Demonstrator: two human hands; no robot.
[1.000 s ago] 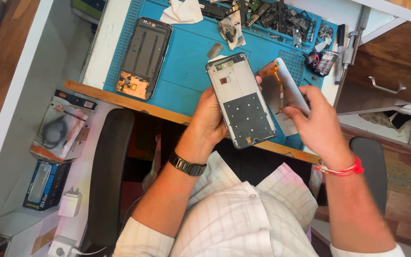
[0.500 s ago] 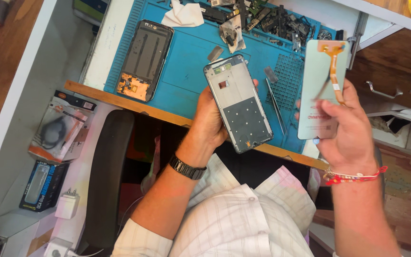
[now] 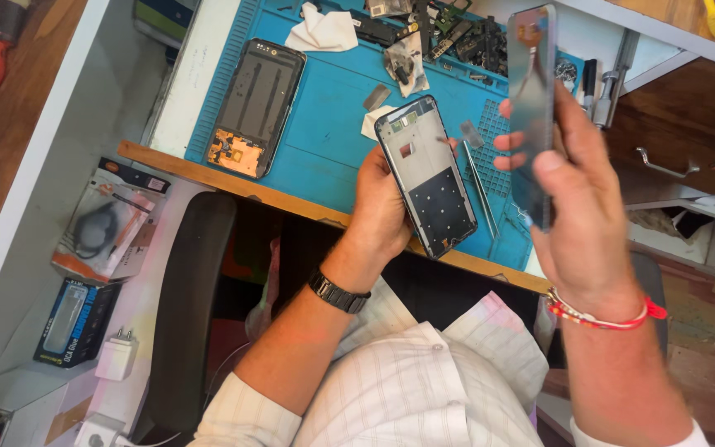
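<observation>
My left hand (image 3: 378,211) grips a bare phone frame (image 3: 426,175) from its left edge, its inner side facing up over the blue work mat (image 3: 324,124). Raised above the mat's right side, my right hand (image 3: 577,194) holds a detached phone screen panel (image 3: 531,108), turned nearly edge-on with an orange flex cable near its top. A second opened phone body (image 3: 256,108) lies on the mat's left part. Thin metal tweezers (image 3: 480,189) lie on the mat just right of the frame.
Small parts, circuit boards and a white tissue (image 3: 322,33) crowd the mat's far edge. Wooden drawers with metal handles (image 3: 664,165) stand at the right. Packaged accessories (image 3: 105,228), a dark box (image 3: 68,319) and a white charger plug (image 3: 117,354) lie on the shelf at the left.
My right hand has lifted the screen panel higher and turned it from face-on to nearly edge-on. The left hand keeps the phone frame in about the same place.
</observation>
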